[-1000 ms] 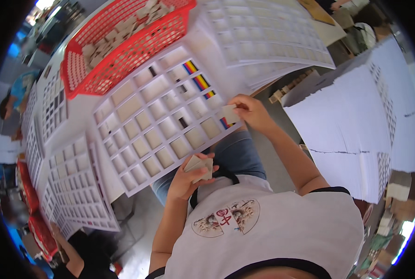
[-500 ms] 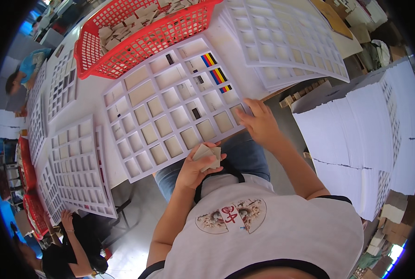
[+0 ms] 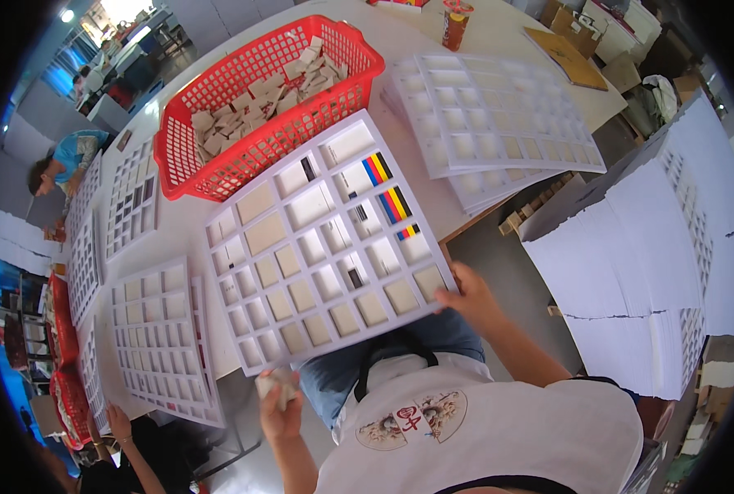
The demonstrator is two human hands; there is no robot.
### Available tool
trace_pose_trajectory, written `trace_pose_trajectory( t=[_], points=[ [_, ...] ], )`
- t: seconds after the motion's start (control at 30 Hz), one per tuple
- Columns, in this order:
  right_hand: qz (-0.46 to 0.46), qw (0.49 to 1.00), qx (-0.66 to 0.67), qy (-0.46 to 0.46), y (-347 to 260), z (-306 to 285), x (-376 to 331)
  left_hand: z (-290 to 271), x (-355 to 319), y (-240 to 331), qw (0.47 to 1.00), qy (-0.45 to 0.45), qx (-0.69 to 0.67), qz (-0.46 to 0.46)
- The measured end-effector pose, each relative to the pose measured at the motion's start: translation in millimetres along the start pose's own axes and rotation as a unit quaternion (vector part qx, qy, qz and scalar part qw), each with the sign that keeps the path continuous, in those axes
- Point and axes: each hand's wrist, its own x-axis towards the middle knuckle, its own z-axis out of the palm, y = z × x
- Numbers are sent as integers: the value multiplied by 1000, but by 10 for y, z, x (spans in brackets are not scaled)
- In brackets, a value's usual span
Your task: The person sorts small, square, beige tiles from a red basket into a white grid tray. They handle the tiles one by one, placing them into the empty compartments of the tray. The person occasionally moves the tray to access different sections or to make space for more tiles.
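A white board (image 3: 303,235) with many square compartments lies at the table's near edge and overhangs it. Some compartments hold beige card pieces (image 3: 370,309); a few show dark patches or colour stripes. My right hand (image 3: 476,303) grips the board's near right corner, its fingers closed at the rim. Off the board's near left corner is my left hand (image 3: 281,410), closed around a small stack of beige card pieces (image 3: 275,389). Motion blurs that hand slightly.
Behind the board stands a red basket (image 3: 188,177) of loose card pieces. Stacked compartment boards (image 3: 499,115) lie at right, others (image 3: 157,337) at left. A drink cup (image 3: 456,25) stands at the back. Tall white stacks (image 3: 614,280) rise beside the table; two people are at left.
My right hand has gone from over the near right compartment to the board's corner. My left hand has drawn left, away from the board's near edge, still holding the stack. The view has shifted.
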Motion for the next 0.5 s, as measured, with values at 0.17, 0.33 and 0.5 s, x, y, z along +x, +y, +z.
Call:
trace_pose_trajectory(
  t=[0.17,0.33,0.5],
  points=[
    [-71,995,47,54,112,-476,-366,-142,-292,23,998,-17,-53,6],
    [-207,961,114,144,-263,-1335,-426,576,-37,-314,985,-154,54,-48],
    [-326,906,163,215,-625,-2370,-286,2003,619,-730,929,-306,163,-131]
  ],
)
